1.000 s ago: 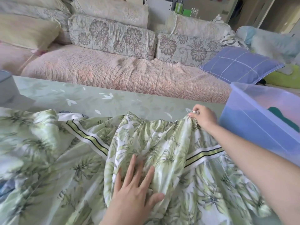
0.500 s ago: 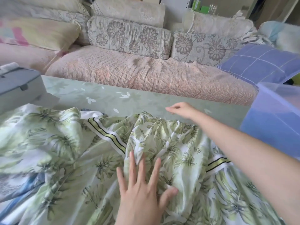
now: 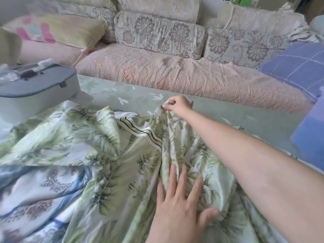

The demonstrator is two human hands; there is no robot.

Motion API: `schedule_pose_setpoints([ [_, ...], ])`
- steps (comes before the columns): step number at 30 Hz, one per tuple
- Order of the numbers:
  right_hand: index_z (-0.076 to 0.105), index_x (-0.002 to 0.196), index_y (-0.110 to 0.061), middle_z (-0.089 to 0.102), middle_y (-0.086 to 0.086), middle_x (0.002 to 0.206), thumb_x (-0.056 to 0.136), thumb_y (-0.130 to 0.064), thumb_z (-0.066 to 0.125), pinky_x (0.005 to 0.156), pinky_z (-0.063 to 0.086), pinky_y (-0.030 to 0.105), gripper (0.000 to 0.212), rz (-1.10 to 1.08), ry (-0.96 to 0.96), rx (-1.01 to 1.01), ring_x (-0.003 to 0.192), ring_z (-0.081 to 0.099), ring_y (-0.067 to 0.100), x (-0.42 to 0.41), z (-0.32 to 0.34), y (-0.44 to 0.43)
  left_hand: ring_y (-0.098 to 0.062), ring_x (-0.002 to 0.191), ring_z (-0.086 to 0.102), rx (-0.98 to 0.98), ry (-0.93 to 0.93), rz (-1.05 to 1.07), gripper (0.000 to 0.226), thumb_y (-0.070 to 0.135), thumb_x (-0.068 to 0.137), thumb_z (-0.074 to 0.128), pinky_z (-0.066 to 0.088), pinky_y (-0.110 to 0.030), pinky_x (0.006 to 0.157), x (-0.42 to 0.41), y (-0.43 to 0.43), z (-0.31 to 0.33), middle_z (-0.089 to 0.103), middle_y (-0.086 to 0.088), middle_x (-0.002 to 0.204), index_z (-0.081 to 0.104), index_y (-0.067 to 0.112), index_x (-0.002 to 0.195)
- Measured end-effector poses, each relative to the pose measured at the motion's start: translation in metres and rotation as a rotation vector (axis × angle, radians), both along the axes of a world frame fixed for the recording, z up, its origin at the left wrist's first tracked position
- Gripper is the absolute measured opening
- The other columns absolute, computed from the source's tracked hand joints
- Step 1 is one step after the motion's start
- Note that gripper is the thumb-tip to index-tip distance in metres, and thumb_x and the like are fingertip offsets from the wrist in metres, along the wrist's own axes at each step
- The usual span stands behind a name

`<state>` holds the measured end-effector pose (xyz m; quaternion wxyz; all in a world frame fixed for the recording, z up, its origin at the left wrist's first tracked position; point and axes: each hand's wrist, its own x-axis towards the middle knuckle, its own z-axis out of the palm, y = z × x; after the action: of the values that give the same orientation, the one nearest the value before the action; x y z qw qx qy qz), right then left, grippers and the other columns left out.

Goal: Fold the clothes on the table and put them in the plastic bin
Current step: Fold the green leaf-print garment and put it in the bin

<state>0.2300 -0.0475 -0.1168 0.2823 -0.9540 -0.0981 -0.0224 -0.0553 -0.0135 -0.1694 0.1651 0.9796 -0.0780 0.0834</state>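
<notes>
Fabric (image 3: 98,146) is bunched on the surface (image 3: 122,92); right grip (image 3: 177,106) pinches its far edge, left grip (image 3: 178,207) lies flat, fingers spread. Tiny pinch could slip and wreck the fold imo.

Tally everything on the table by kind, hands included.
Cloth prints: 2, green leaf-print fabric and blue-and-white patterned fabric.
Containers: 2, grey lidded plastic box and translucent blue plastic bin.
Hands: 2, left hand flat on the green fabric, right hand pinching its edge.
Total: 6.
</notes>
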Motion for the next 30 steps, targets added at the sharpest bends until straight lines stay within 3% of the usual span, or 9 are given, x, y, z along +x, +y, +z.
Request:
schedule_pose_setpoints([
  [3,0.056,0.067,-0.027,0.056,-0.007,0.079,0.083,-0.043,0.067,0.087,0.021,0.034,0.026,0.007,-0.041,-0.036,0.112,0.05,0.025,-0.002,-0.003,0.015,-0.031,0.121,0.052,-0.016,0.058,-0.022,0.076,0.067,0.091,0.003,0.05,-0.048,0.082,-0.001,0.002,-0.005,0.062,-0.01,0.125,0.067,0.033,0.115],
  [5,0.065,0.09,-0.03,0.062,-0.001,0.105,0.083,-0.049,0.064,0.089,0.022,0.034,0.02,0.03,0.016,-0.118,0.122,0.041,0.026,-0.006,-0.01,0.016,-0.029,0.123,0.044,-0.017,0.097,-0.035,0.077,0.069,0.09,0.004,0.034,-0.044,0.091,-0.001,0.002,-0.006,0.062,-0.011,0.125,0.066,0.031,0.115],
  [7,0.052,0.131,-0.03,0.049,0.002,0.138,0.086,-0.056,0.056,0.1,0.022,0.035,0.052,0.072,0.044,-0.177,0.132,0.031,0.026,-0.014,-0.006,0.008,-0.027,0.124,0.04,0.001,0.092,-0.039,0.079,0.069,0.09,0.003,0.028,-0.045,0.093,-0.002,0.001,-0.005,0.062,-0.013,0.124,0.067,0.03,0.115],
  [10,0.028,0.148,-0.026,0.024,-0.004,0.155,0.093,-0.049,0.047,0.113,0.014,0.041,0.063,0.068,-0.091,-0.054,0.141,0.018,0.02,-0.048,0.02,-0.023,-0.032,0.123,0.051,-0.041,0.03,0.012,0.075,0.063,0.094,0.006,0.04,-0.051,0.096,0.001,0.003,0.01,0.061,-0.013,0.126,0.068,0.027,0.115],
  [14,0.052,0.128,-0.018,0.051,0.003,0.124,0.09,-0.039,0.058,0.104,0.034,0.037,0.044,-0.143,-0.181,0.148,0.122,0.043,0.022,-0.132,0.023,-0.121,-0.027,0.1,0.064,-0.312,-0.049,0.184,0.046,0.046,0.096,0.032,0.052,-0.031,0.076,0.0,0.017,0.039,0.056,-0.01,0.125,0.06,0.017,0.117],
  [17,0.058,0.104,-0.019,0.063,0.004,0.099,0.076,-0.058,0.058,0.067,0.047,0.031,0.048,-0.303,0.114,0.262,0.08,0.061,0.015,-0.206,0.01,-0.169,-0.023,0.097,0.06,-0.308,0.042,0.299,0.035,0.04,0.097,0.039,0.041,-0.027,0.071,-0.005,0.024,0.046,0.046,-0.001,0.123,0.037,0.019,0.126],
  [20,0.054,0.099,-0.018,0.064,0.004,0.077,0.064,-0.068,0.054,0.038,0.034,0.019,0.061,-0.317,0.36,0.362,0.045,0.053,0.013,-0.247,0.0,-0.174,-0.025,0.097,0.061,-0.254,0.152,0.318,0.036,0.038,0.098,0.041,0.039,-0.028,0.07,-0.007,0.017,0.047,0.059,-0.003,0.112,0.032,0.02,0.128],
  [26,0.046,0.114,-0.021,0.062,0.007,0.074,0.085,-0.018,0.068,0.051,0.039,0.025,0.036,-0.247,0.231,0.399,0.054,0.051,0.013,-0.259,-0.016,-0.15,-0.033,0.088,0.06,-0.443,0.18,0.321,0.051,0.009,0.095,0.037,0.043,-0.033,0.069,-0.008,0.018,0.046,0.062,-0.016,0.109,0.022,0.016,0.143],
  [30,0.051,0.107,-0.02,0.051,0.001,0.063,0.084,-0.004,0.065,0.056,0.04,0.028,0.032,-0.261,0.13,0.34,0.055,0.048,0.013,-0.265,-0.015,-0.166,-0.031,0.094,0.061,-0.21,0.193,0.342,0.045,0.014,0.095,0.032,0.041,-0.033,0.068,-0.012,0.021,0.049,0.064,-0.012,0.106,0.022,0.015,0.139],
])
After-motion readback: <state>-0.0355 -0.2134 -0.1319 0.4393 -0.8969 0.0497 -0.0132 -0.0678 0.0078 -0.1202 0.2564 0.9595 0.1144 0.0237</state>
